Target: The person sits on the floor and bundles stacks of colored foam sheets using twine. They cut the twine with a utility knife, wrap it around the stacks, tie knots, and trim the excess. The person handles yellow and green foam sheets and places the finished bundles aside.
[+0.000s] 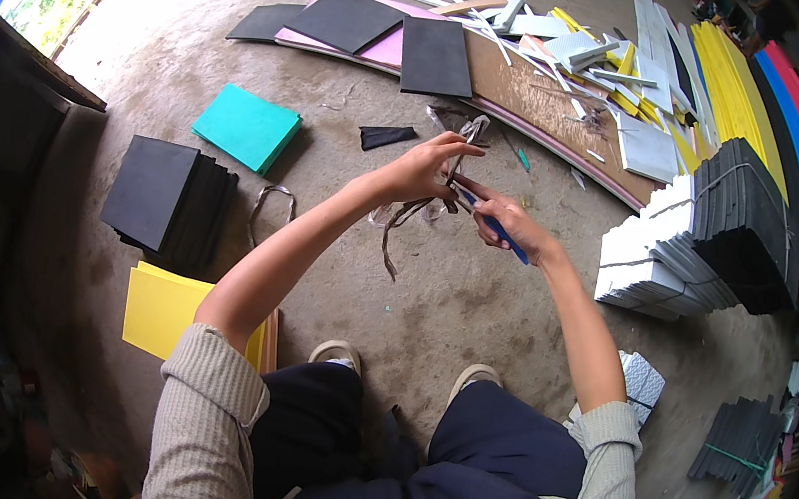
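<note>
My left hand (420,167) is closed on a bunch of grey-brown cord (472,133). The cord loops up above the fingers, and a loose tail (391,249) hangs below them toward the floor. Just right of it, my right hand (512,222) grips a slim blue-handled tool (508,241) that points up and left toward the cord. Fingers hide its tip, so its exact kind cannot be made out. Both hands are raised over the floor in front of my knees, close together. A black cloth piece (387,138) lies on the floor beyond my left wrist.
Left on the concrete stand a black sheet stack (153,192), green sheets (246,126) and yellow sheets (160,309). A long brown board (539,106) with offcuts crosses the far side. Bundled white sheets (656,253) and black sheets (742,214) stand right. A small green object (523,161) lies ahead.
</note>
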{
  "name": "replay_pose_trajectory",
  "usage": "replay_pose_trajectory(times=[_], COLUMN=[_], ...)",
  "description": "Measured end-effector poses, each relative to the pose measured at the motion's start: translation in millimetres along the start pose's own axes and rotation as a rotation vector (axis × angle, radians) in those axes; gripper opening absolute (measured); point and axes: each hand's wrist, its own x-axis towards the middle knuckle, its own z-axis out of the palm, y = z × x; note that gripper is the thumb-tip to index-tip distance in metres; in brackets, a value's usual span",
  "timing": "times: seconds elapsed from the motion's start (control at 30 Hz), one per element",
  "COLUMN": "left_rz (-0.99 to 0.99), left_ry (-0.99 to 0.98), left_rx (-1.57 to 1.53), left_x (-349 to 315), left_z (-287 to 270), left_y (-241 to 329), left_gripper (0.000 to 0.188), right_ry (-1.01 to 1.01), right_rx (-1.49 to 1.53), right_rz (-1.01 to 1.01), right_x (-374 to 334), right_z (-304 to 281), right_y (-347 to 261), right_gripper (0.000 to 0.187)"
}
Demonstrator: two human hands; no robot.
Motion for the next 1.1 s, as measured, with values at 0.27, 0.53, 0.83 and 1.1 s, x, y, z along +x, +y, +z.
replay_pose_trajectory(times=[0.27, 0.53, 0.83, 1.1], left_rz=[-0.018, -0.196, -0.244, -0.229], left_ry=[0.363, 0.366, 0.289, -0.009], left_rx=[0.457, 0.514, 0.614, 0.501], left_x=[5.8, 11.6, 20.0, -0.2], left_z=[32.7, 44.7, 84.8, 130.5], left_y=[-6.7, -33.0, -56.4, -37.7], left_gripper=[0.069, 0.045, 0.015, 0.014], right_ry=[0.38, 0.593, 0.63, 0.669], right_rx=[-0.491, -0.89, -1.374, -1.383], right_rz=[-0.123, -0.04, 0.137, 0.634], right_x=[22.3, 27.4, 34.6, 35.7], right_z=[10.1, 25.3, 18.7, -40.8], right_y=[20.0, 23.8, 52.7, 123.6], right_gripper=[0.043, 0.039, 0.03, 0.03])
